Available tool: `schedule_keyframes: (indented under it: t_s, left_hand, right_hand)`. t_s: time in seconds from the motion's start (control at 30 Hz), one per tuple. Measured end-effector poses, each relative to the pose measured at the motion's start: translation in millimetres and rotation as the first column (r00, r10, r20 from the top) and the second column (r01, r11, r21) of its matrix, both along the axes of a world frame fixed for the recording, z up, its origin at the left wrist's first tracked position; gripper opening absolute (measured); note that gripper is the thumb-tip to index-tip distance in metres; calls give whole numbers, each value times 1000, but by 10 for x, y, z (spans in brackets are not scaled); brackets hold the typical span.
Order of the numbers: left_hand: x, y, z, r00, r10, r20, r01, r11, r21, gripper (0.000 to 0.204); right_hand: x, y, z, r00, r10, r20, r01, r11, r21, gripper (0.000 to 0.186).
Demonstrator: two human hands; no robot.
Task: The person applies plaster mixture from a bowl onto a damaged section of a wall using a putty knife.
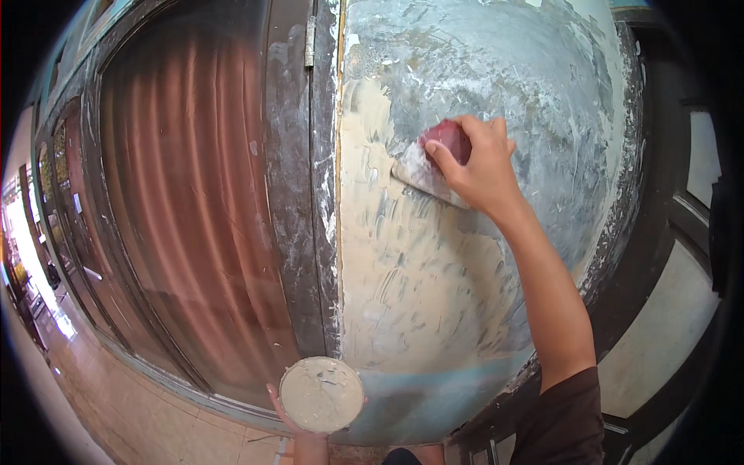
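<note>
My right hand (490,167) is closed around the dark red grip of a wide putty knife (418,168). The knife's pale-smeared blade lies tilted against the wall (535,85). A coat of cream putty (418,287) covers the wall's left and lower part, streaked with grey where the surface shows through. Low in the picture, my left hand (280,406) supports a round tub of putty (319,394) from beneath. Its thumb side shows at the tub's left edge, a fingertip at the right; the other fingers are hidden below. Cream putty fills the tub's round top.
Left of the wall runs a dark wooden frame (294,170) with a metal hinge (310,43). Beyond it, a reddish-brown curtain (194,209) hangs behind glass. Dark panelled woodwork (659,287) stands at the right. Tiled floor (147,395) stretches along the lower left.
</note>
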State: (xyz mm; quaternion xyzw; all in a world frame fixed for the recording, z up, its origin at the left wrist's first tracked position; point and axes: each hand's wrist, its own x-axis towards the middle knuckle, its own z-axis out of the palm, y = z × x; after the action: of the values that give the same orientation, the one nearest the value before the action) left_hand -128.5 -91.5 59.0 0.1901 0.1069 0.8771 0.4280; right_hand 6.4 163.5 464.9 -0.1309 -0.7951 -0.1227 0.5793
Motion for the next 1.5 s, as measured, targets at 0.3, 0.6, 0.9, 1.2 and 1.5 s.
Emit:
schedule_keyframes:
  t_s: [0.3, 0.6, 0.9, 1.2, 1.5]
  left_hand:
    - [7, 18, 6, 1000, 20, 5, -20, 999, 38, 89]
    - [-15, 10, -28, 992, 81, 95, -85, 995, 42, 83]
    - [-118, 46, -242, 990, 122, 64, -123, 992, 16, 89]
    - [44, -49, 351, 997, 20, 75, -26, 996, 81, 89]
    - [47, -46, 1393, 990, -24, 136, 7, 993, 118, 83]
  right_hand:
    - [-51, 49, 16, 999, -12, -39, 12, 1000, -4, 32]
    - [-86, 32, -103, 999, -44, -9, 44, 997, 57, 40]
    - [0, -30, -14, 1000, 5, -29, -7, 998, -65, 40]
    - [54, 30, 222, 985, -19, -173, -13, 983, -186, 38]
    - [492, -707, -406, 881, 218, 420, -384, 848, 366, 20]
